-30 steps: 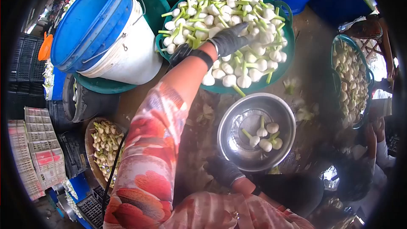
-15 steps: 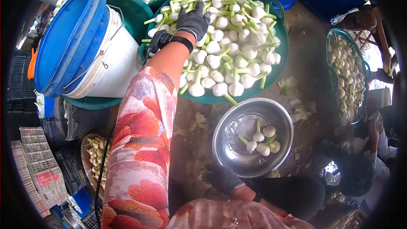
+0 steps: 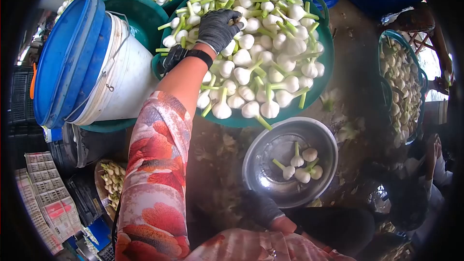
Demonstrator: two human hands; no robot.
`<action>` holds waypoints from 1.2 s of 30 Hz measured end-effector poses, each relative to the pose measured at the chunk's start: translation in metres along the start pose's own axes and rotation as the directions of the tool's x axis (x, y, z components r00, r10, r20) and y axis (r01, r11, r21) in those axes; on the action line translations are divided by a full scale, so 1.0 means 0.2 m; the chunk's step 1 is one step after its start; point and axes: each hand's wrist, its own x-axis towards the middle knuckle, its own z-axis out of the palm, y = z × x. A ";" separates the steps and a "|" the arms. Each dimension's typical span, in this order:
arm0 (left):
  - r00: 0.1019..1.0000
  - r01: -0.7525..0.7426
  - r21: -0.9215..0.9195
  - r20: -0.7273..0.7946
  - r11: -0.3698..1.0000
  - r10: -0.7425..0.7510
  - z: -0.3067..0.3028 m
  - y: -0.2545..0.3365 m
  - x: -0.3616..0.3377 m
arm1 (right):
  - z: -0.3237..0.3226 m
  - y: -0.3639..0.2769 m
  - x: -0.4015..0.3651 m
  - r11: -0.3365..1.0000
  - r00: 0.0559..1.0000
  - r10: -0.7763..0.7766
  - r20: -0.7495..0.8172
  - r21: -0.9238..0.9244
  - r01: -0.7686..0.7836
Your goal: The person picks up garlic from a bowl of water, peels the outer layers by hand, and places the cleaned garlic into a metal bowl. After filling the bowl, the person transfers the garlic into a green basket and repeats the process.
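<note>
My left hand [image 3: 217,30], in a dark grey glove with a black band at the wrist, reaches over a heap of white garlic bulbs [image 3: 242,58] with short green stems. Its fingers are curled round a garlic bulb [image 3: 237,19] at the top of the heap, mostly hidden by the glove. The heap fills a wide green tub [image 3: 325,67]. Below the tub stands a shiny metal basin [image 3: 251,164] with several trimmed bulbs [image 3: 302,175] in it. My right hand [image 3: 263,209], also gloved, rests low by the basin's near rim, its fingers lost in shadow.
On the left, a white bucket [image 3: 128,75] with a blue rim leans in another green tub [image 3: 150,21]. Plastic crates [image 3: 48,183] stand lower left. At right are a tub of garlic [image 3: 398,87] and a seated person [image 3: 415,198]. Peelings [image 3: 348,128] litter the floor.
My left hand's fingers, stretched over the heap before, have curled in round a bulb. The whole view has shifted slightly; the bulbs in the basin lie as before.
</note>
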 end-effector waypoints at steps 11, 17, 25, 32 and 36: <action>0.644 0.642 -0.553 0.765 0.531 0.018 -0.88 0.24 -0.65 | 0.15 0.29 0.10 0.987 0.990 -0.137 0.039 -0.079 0.140; 0.943 0.272 -0.117 0.228 0.955 -0.241 -0.65 0.16 -0.49 | 0.17 0.28 0.09 0.960 0.975 -0.221 0.014 -0.173 0.220; 0.931 0.337 0.158 0.090 0.928 -0.354 0.02 -0.06 0.11 | 0.14 0.23 0.04 0.960 0.979 -0.204 -0.031 -0.204 0.193; 0.891 0.341 -0.499 -0.098 0.797 -0.443 -0.05 -0.11 0.07 | 0.14 0.27 0.04 0.959 0.974 -0.223 -0.045 -0.190 0.211; 0.938 -0.024 -0.945 -0.134 0.326 -0.319 -0.34 0.25 -0.22 | 0.08 0.18 0.02 0.976 0.988 -0.149 -0.040 -0.164 0.140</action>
